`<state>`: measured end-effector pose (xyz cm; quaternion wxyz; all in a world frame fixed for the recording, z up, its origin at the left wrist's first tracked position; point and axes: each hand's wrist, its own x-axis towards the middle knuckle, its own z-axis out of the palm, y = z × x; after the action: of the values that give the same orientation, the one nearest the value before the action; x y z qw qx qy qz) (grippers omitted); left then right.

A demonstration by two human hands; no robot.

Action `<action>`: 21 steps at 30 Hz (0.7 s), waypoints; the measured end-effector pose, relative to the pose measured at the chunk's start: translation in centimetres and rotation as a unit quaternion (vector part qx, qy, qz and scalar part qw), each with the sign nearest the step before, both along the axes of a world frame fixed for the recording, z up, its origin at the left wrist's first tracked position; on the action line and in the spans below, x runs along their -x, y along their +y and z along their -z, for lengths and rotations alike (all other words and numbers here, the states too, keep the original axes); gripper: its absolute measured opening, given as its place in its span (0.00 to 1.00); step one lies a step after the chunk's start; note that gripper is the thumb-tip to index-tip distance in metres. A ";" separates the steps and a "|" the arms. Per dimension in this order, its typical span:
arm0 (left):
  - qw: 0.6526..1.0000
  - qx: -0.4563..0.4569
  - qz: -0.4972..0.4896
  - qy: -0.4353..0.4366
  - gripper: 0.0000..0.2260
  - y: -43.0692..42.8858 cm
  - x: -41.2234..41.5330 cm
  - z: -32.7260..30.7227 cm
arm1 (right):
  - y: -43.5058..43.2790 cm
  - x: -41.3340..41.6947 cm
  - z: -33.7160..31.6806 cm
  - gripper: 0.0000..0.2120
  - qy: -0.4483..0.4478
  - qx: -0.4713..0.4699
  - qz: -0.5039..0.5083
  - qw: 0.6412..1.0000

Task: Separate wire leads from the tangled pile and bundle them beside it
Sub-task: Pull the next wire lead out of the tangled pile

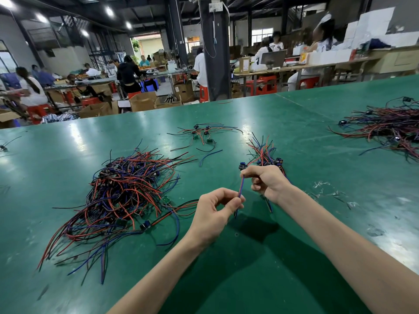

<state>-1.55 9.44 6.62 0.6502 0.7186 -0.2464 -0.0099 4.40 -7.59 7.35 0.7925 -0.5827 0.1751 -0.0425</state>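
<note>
Green workbench matting (294,137) carries the tangled pile (127,189). Right of the pile, the left hand (215,214) pinches the lower end of a red-and-blue wire lead (241,185). The right hand (265,182) pinches its top while curled round a gathered bundle (265,155). Tugging the lead straight could loosen that grip, and the bundle would likely splay.

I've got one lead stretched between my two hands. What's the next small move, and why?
Probably let go with the left hand and tuck the red-and-blue lead against the bundle that the right hand grips. The lead looks free of the tangled pile, pulled straight between both hands, with its upper end right at the bundle.
</note>
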 end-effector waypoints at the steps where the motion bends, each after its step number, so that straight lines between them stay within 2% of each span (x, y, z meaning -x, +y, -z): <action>1: 1.000 -0.004 0.001 -0.001 0.07 0.0 0.1 -0.1 | -0.1 0.0 0.0 0.06 0.001 0.001 0.002 1.000; 21: 0.995 -0.079 0.014 -0.056 0.10 0.1 0.5 0.0 | -0.6 -0.3 0.6 0.06 -0.016 0.050 0.042 0.998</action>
<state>-2.03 9.58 6.66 0.5762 0.7638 -0.2909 0.0014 4.69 -8.15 6.74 0.7622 -0.6133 0.1846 -0.0939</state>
